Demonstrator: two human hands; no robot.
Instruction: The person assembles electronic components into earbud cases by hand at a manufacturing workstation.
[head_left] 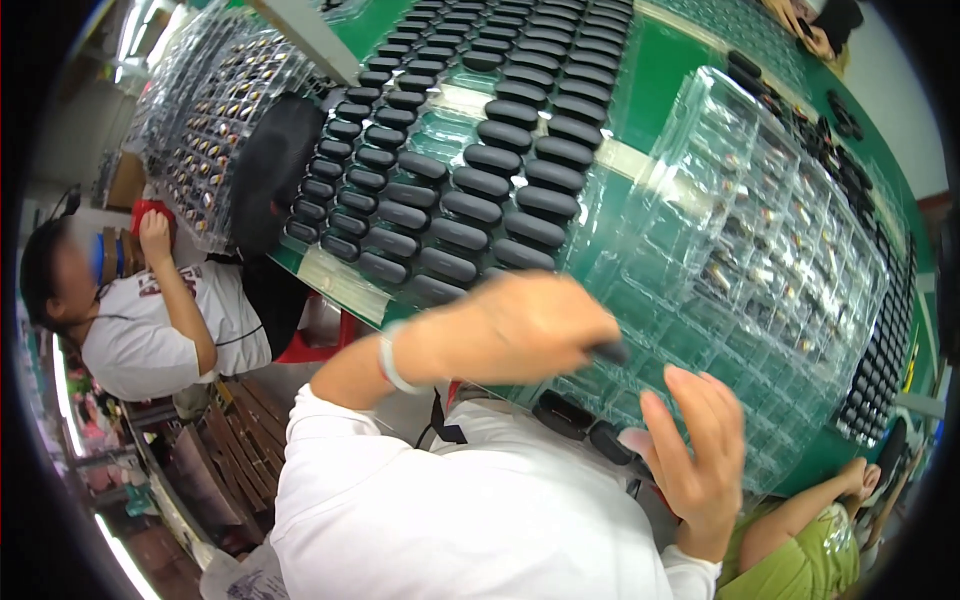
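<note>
My left hand (535, 325) is closed around a small dark case (609, 352), whose end sticks out past the fingers. The hand hangs over the near edge of clear plastic trays. Just to its right, my right hand (697, 440) is raised with fingers apart and nothing visible in it. Below and between the hands, a black open case (563, 414) and another dark case (611, 442) lie at the table's near edge. Beyond my left hand, rows of dark oval cases (465, 207) fill a clear tray.
A stack of clear trays (780, 230) with small shiny parts stands at the right. More stacked trays (205, 150) rise at the far left. The table (660, 45) is green. A co-worker in white (150, 320) sits left; another in green (800, 550) is at the lower right.
</note>
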